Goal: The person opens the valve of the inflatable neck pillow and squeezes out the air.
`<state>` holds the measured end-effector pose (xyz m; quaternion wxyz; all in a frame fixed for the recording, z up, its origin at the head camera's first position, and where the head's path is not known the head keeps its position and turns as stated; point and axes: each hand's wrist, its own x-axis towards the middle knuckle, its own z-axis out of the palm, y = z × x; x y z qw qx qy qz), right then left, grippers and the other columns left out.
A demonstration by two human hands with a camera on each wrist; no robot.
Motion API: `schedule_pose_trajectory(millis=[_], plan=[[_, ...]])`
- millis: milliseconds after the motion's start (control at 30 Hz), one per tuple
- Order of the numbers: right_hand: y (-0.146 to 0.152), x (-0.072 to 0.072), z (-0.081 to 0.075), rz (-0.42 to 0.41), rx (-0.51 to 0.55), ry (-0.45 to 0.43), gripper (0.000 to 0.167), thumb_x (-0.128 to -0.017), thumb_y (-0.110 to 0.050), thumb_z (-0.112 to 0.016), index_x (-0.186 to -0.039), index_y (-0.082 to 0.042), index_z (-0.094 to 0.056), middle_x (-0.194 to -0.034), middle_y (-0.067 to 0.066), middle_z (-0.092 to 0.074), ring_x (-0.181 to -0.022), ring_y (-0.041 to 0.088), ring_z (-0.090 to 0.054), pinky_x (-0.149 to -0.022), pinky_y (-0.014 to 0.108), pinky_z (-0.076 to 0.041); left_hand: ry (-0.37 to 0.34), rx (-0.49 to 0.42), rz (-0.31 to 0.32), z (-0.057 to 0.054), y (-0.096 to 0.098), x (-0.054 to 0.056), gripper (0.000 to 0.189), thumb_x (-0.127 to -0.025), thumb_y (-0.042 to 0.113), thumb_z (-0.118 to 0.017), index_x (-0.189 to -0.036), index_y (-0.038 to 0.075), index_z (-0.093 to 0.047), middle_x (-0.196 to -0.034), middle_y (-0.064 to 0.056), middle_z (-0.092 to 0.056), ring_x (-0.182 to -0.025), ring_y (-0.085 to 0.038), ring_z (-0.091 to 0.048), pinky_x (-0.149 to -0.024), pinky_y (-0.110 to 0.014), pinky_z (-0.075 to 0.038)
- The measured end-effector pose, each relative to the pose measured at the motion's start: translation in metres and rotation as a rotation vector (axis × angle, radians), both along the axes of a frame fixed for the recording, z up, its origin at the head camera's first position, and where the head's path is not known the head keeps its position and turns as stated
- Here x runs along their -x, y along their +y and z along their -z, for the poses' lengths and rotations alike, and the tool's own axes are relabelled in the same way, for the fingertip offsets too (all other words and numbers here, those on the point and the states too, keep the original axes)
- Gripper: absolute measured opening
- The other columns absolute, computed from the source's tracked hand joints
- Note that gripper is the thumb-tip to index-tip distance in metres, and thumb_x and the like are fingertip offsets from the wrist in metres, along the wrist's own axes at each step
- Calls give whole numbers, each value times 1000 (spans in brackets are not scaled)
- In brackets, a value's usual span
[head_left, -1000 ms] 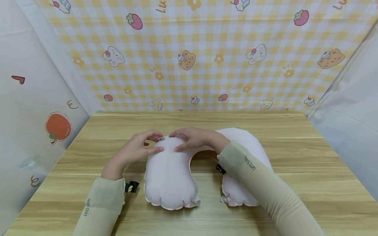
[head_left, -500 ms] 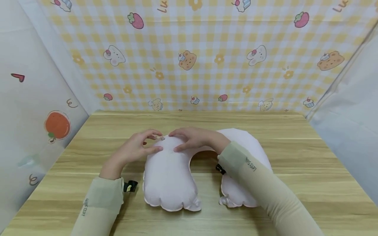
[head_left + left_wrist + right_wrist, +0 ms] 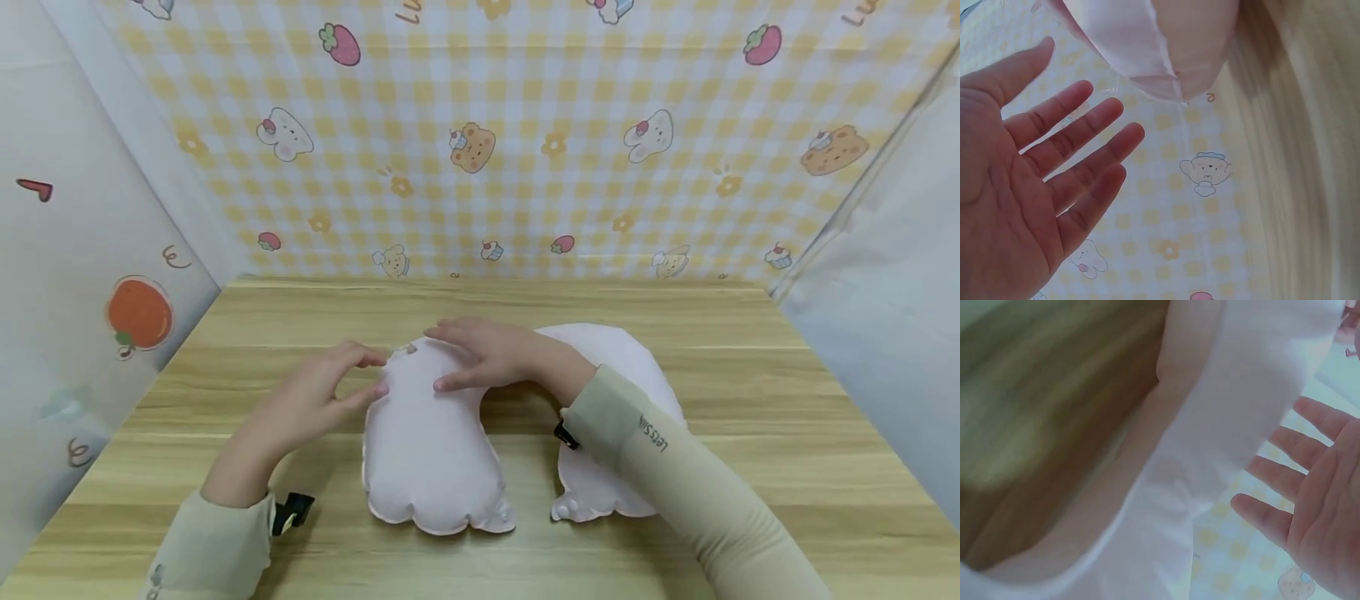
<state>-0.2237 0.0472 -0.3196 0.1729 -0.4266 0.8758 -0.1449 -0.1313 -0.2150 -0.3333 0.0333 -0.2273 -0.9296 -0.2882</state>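
A puffed-up pale pink U-shaped neck pillow (image 3: 435,450) lies on the wooden table, its two ends toward the person. At the far edge of its left arm sits a small clear valve (image 3: 407,349). My left hand (image 3: 311,404) is beside that arm, thumb and fingers spread apart and holding nothing; the left wrist view shows its palm (image 3: 1010,181) and straight fingers apart from the pillow. Over the pillow's upper left part lies my right hand (image 3: 487,354), fingers extended along the far edge and thumb on the top face. Its sleeve covers part of the pillow's right arm.
The wooden table (image 3: 780,417) extends around the pillow on all sides. Behind it rises a yellow checked cloth backdrop (image 3: 517,192) with cartoon prints, and pale printed cloth walls (image 3: 82,250) flank the sides. A black strap clip (image 3: 292,512) sticks out at the left cuff.
My left hand has drawn back to the left and toward the person, away from the valve. The right hand has stayed nearly in place on the pillow.
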Motion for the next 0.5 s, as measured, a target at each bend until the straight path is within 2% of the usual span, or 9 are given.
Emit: schedule_pose_trajectory(millis=[233, 500], plan=[[-5, -13, 5, 7, -66, 21, 96, -89, -67, -58, -161, -19, -17, -168, 7, -16, -155, 34, -14, -124, 51, -21, -102, 47, -18, 4, 7, -1, 62, -91, 46, -70, -138, 8, -56, -142, -15, -58, -131, -39, -54, -105, -60, -44], [-6, -19, 10, 57, -87, -25, 104, -83, -70, -63, -161, -25, -12, -169, 5, -10, -155, 37, -6, -117, 68, -19, -149, 98, 16, 6, 14, 1, 84, -88, 59, -66, -148, 5, -44, -152, -18, -46, -138, -41, -46, -109, -62, -39]])
